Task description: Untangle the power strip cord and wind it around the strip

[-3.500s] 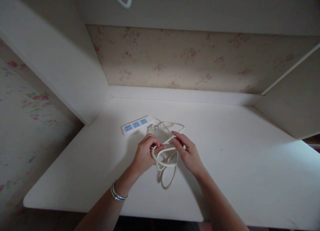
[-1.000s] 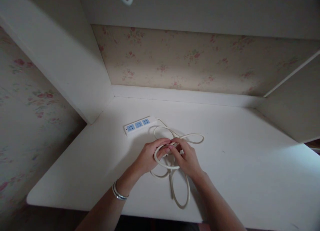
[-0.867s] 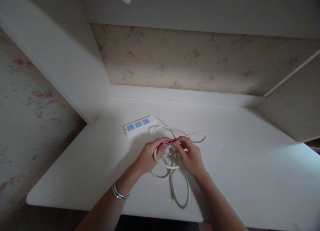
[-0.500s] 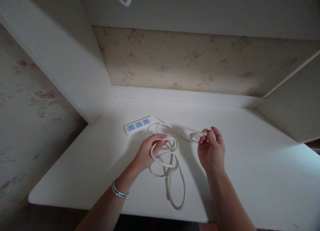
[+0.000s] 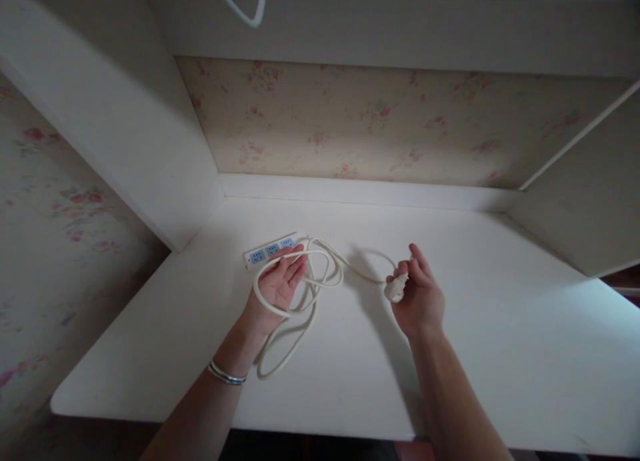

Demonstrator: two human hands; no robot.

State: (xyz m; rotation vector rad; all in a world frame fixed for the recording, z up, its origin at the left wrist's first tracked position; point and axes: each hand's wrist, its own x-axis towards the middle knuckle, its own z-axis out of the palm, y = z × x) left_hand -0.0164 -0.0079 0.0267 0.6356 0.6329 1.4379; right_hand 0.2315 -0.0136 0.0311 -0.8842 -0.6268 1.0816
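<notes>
My left hand [image 5: 277, 288] is turned palm up with its fingers stretched out, inside a loop of cream power cord [image 5: 270, 306] that passes across the palm and fingers. More of the cord hangs or lies in loose coils beside this hand. Just behind my left fingertips lies a white power strip [image 5: 273, 250] with three blue socket faces, partly covered by the fingers. My right hand [image 5: 419, 298] is closed round the white plug [image 5: 396, 289] at the cord's other end, raised above the table. Its index finger points up and away.
The white tabletop [image 5: 480, 354] has a low ledge [image 5: 370, 189] at its back, below floral wallpaper [image 5: 320, 124]. White panels rise at left and right. A shelf edge [image 5: 400, 31] runs overhead, and a pale bent rod [image 5: 250, 14] hangs at the top.
My left hand has moved left and opened out from a pinch, with the cord loop now around it. The right hand has tilted the plug downward.
</notes>
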